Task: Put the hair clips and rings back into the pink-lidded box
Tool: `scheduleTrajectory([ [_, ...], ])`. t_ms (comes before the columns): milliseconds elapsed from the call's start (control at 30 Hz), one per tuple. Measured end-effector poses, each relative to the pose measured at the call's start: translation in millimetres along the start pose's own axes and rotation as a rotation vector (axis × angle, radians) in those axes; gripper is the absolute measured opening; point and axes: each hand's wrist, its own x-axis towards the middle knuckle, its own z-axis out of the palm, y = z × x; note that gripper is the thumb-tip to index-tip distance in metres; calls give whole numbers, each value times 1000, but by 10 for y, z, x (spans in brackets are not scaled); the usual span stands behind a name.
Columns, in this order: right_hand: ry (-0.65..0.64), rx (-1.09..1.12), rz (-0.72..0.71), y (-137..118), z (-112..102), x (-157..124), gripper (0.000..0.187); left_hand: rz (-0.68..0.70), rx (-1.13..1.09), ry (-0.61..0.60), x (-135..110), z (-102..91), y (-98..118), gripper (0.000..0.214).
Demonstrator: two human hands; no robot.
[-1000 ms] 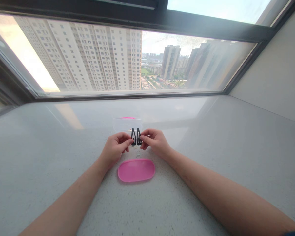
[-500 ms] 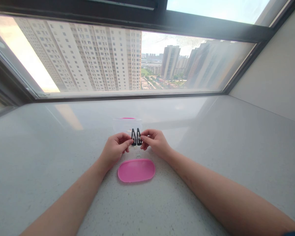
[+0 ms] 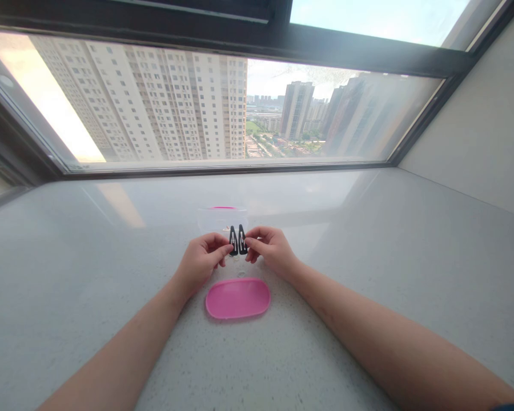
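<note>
Two black snap hair clips stand upright side by side, their narrow ends up. My left hand (image 3: 203,257) pinches the left hair clip (image 3: 233,241) between thumb and fingers. Between the thumb and fingers of my right hand (image 3: 270,249) is the right hair clip (image 3: 242,240). A narrow gap separates the clips. Nearer to me, below both hands, a shallow pink oval lid (image 3: 238,299) lies on the counter. Behind the clips is a clear plastic box (image 3: 212,218) with a pink strip at its far side; my hands and the clips partly cover it.
The speckled white counter (image 3: 360,240) runs up to a dark window frame (image 3: 223,169), with tall buildings outside. A pale wall (image 3: 475,131) rises at the right. Small clear, ring-like bits (image 3: 241,274) lie between the hands and the lid, too faint to name.
The whole view has shifted down slightly. Both hands keep their hold on the clips, with no other visible movement.
</note>
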Motion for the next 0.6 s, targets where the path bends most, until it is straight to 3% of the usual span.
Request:
scheduleTrajectory([
  [600, -16, -10, -15, -4, 0, -5, 19, -24, -8, 8, -4, 7, 5, 15],
])
